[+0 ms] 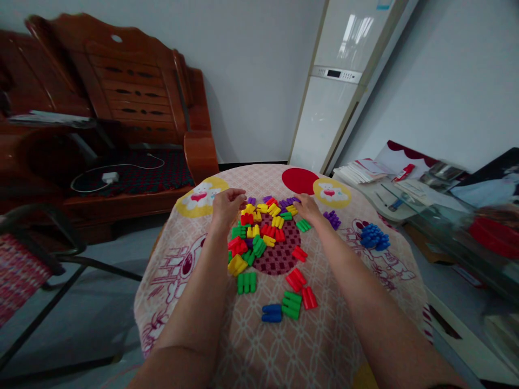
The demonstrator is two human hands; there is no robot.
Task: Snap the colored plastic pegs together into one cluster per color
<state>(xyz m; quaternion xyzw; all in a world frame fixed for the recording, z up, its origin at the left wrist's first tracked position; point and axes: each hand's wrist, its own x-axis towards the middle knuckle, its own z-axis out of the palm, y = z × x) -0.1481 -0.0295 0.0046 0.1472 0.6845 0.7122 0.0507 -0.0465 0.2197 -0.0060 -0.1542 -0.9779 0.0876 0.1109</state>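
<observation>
Colourful plastic building blocks lie in a loose heap on the round table. At the heap's far left edge is my left hand [227, 207], its fingers bent but apart, with no block visible in them. My right hand [308, 208] is at the far right of the heap, its fingertips closed on a purple block [290, 202]. Between the hands lie yellow blocks [274, 209] and red blocks [267, 231]. Nearer me are a green block [247, 282], a red block [308, 297] and a blue block [271, 313].
Right of my right hand sit a purple cluster [332, 219] and a blue cluster [375, 237] of blocks. A patterned cloth [336, 335] covers the table. Beyond stand a wooden bench [133, 81] and a white cabinet-like appliance [328, 108]. A glass-topped stand [458, 227] is at right.
</observation>
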